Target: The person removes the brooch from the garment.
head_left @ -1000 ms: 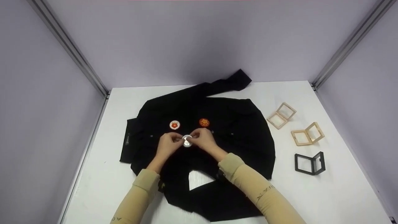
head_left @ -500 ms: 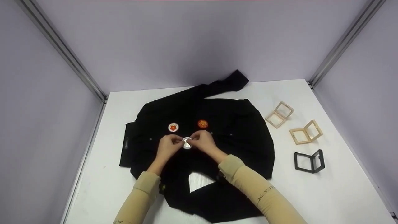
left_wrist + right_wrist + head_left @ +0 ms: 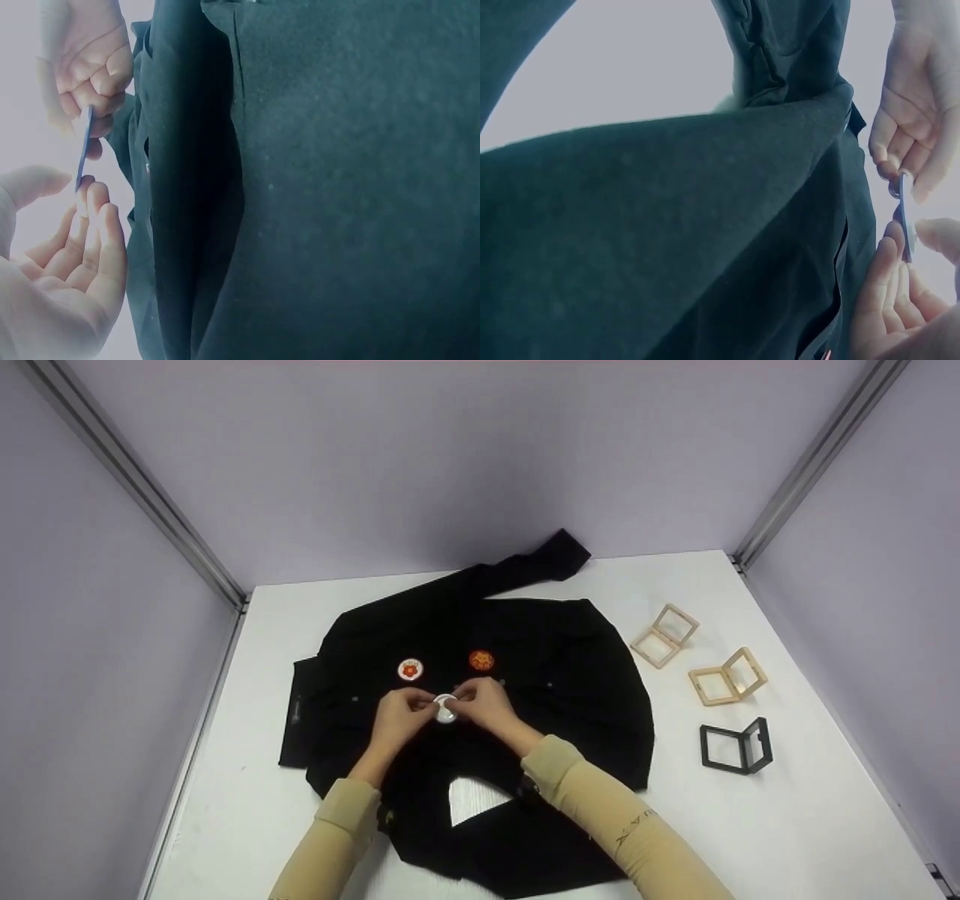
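Observation:
A round badge, its white, shiny side facing up, is held between my two hands over a black garment. My left hand pinches its left edge, and my right hand pinches the right edge with thumb and fingers. Seen edge-on in the left wrist view, the badge is a thin disc between the fingertips of both hands. Just beyond the hands, a white badge with a red flower and a red-and-yellow badge lie on the garment. The held badge's other face is hidden.
Along the right of the white table stand two light wooden frames and a black frame, all unfolded. One garment sleeve stretches toward the back wall. Grey walls enclose the back and sides.
The whole scene shifts slightly left in the head view as the camera moves. Both hands keep their grip on the badge, with barely any movement of the fingers.

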`<act>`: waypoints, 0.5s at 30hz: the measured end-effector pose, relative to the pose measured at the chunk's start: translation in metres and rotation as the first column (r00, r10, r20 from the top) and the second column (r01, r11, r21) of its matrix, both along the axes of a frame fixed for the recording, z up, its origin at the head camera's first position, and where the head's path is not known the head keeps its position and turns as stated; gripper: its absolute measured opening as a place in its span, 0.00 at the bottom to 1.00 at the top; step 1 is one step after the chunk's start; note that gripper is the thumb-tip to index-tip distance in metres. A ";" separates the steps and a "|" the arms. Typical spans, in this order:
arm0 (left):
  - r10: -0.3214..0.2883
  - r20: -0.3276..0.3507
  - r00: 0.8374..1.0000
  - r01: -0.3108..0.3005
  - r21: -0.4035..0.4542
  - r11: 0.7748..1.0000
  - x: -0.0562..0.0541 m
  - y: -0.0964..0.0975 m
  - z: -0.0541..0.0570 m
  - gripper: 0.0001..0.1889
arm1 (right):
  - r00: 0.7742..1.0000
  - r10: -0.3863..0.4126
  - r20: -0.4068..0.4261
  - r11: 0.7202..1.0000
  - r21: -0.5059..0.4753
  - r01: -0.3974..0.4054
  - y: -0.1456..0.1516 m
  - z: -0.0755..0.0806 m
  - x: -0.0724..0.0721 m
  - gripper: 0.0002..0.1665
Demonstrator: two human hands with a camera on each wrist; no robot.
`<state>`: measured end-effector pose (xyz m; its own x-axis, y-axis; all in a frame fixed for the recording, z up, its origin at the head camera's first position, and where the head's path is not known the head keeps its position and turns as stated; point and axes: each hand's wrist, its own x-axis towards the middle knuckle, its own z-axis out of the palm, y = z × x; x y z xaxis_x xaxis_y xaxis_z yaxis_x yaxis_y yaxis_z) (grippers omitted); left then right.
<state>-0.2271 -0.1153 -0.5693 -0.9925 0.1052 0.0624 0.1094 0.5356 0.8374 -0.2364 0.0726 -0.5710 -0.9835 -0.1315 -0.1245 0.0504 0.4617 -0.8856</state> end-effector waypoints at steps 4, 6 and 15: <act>-0.003 0.007 1.000 0.003 0.004 1.000 -0.001 0.000 0.000 0.06 | 1.000 0.003 0.015 1.000 0.003 -0.003 0.001 0.001 0.000 0.14; 0.000 0.010 1.000 -0.001 0.009 1.000 -0.001 0.000 -0.001 0.06 | 1.000 0.005 0.016 1.000 0.006 -0.005 0.001 0.002 0.000 0.14; 0.004 0.038 0.999 -0.004 -0.003 1.000 -0.001 0.002 -0.001 0.05 | 0.999 0.017 0.027 1.000 -0.021 -0.017 0.005 -0.001 -0.001 0.13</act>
